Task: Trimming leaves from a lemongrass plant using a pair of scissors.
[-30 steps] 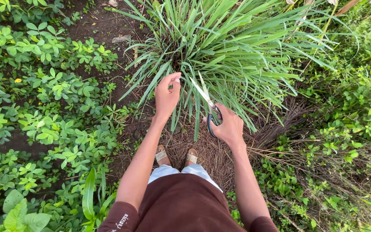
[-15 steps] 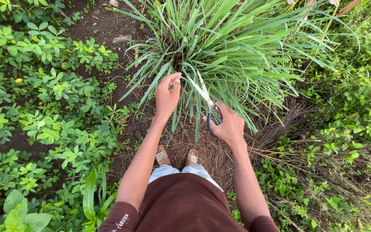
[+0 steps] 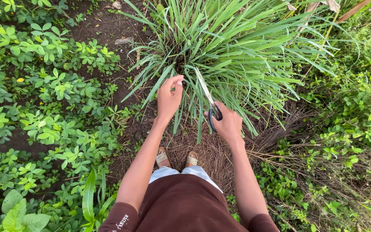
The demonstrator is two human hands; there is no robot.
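Right hand (image 3: 228, 125) fingers clamped on scissors (image 3: 209, 101), blades together, in grass clump (image 3: 237, 47); left hand (image 3: 168, 98) fingers pinching a blade.

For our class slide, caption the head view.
Right hand holds black-handled scissors; left hand pinches a long green grass clump.

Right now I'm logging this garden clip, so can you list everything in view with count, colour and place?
grass clump: one, green long blades, top centre
scissors: one pair, silver blades closed, black handles, in the right hand, pointing into the clump
low leafy plants: many, green, left side
weeds: many, green, right side
dry grass litter: brown patch, under the clump, around the feet
bare soil: dark brown, top left
sandals: two, tan, bottom centre
shorts: one, maroon, bottom centre
left hand: fingers pinching a blade at the clump's edge
right hand: gripping the scissors
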